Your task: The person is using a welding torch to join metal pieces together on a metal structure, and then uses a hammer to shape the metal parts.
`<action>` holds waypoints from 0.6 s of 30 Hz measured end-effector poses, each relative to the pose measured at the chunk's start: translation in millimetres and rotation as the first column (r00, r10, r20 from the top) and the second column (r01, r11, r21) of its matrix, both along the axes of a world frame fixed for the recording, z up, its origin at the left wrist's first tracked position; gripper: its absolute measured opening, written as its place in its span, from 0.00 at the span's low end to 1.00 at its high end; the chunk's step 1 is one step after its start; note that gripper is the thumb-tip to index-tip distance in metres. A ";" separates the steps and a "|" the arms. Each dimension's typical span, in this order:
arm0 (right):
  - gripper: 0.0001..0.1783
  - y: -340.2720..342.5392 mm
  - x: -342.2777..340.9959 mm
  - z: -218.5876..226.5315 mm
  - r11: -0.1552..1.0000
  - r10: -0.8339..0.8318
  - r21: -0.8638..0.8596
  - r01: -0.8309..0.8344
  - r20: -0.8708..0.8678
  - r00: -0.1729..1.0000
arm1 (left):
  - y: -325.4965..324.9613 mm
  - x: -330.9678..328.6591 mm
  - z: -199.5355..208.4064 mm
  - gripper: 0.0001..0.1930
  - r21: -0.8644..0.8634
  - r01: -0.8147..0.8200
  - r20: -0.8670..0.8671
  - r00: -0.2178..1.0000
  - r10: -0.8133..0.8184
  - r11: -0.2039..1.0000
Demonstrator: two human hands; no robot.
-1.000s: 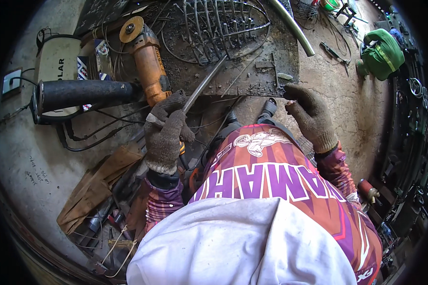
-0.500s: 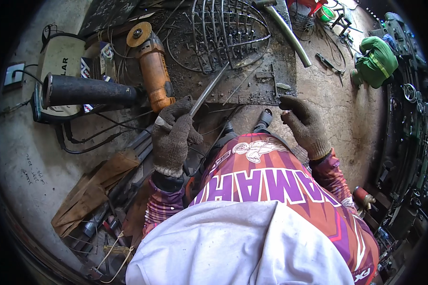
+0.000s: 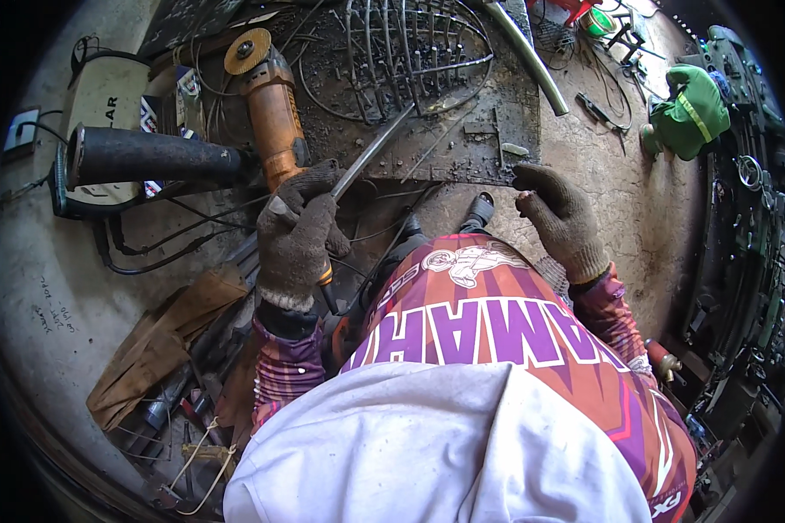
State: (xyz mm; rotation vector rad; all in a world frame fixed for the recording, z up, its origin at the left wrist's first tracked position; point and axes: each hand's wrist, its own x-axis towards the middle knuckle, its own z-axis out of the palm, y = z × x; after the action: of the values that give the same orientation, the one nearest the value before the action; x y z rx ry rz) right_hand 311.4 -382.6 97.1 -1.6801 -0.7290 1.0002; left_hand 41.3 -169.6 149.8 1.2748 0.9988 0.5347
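My left hand [image 3: 296,235], in a grey-brown knit glove, is closed around a long steel bar [image 3: 371,157]. The bar's short end sticks out past the thumb side, and its far end reaches the rim of a welded rod cage [image 3: 401,74]. Whether the tip touches the cage I cannot tell. My right hand [image 3: 563,218], gloved alike, hovers by the near edge of the metal worktable [image 3: 462,157], fingers curved and thumb apart, with nothing visible in it. An orange angle grinder [image 3: 275,122] lies just beyond my left hand.
Left of the grinder are a dark metal tube [image 3: 157,164] and a pale machine case [image 3: 105,105] with cables. A pipe [image 3: 532,61] lies along the table's right side. Brown cloth [image 3: 161,340] covers metal stock at lower left. Green cloth [image 3: 691,113] sits by machinery at right.
My left hand has shifted slightly left with the steel bar in it, and a yellow-and-black thing now shows below it. My right hand has barely moved.
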 end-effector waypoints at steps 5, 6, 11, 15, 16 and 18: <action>0.20 -3.5 1.2 -0.4 1.000 -0.003 0.002 0.003 0.005 1.000 | -11.5 -15.3 35.3 0.15 0.081 0.078 -0.126 0.990 -0.067 0.994; 0.20 -4.6 1.6 -2.0 1.000 -0.001 0.000 0.001 0.005 1.000 | -9.6 -24.6 39.4 0.15 0.048 0.060 -0.073 0.996 -0.056 0.997; 0.19 -5.8 1.4 -5.9 0.999 -0.037 -0.017 0.036 -0.067 0.997 | 3.1 -44.8 55.4 0.17 0.236 -0.063 0.020 0.998 0.060 0.970; 0.18 0.1 -1.1 -3.0 1.000 0.000 -0.004 0.000 -0.022 1.000 | 10.8 -50.2 52.1 0.18 0.331 -0.177 0.083 0.984 0.158 0.927; 0.18 1.0 -1.7 -3.2 1.000 0.003 -0.019 -0.003 -0.008 1.000 | 12.2 -52.4 50.0 0.18 0.327 -0.183 0.087 0.983 0.163 0.927; 0.18 4.7 -3.8 -2.3 0.999 0.006 -0.042 -0.006 0.011 1.000 | 14.0 -57.2 44.6 0.18 0.326 -0.127 0.068 0.992 0.110 0.937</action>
State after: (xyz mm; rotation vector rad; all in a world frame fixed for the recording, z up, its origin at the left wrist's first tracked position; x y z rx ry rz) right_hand 307.6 -377.9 94.8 -1.7219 -0.7252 1.0173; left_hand -15.9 -155.7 194.4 1.4950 0.9756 0.8510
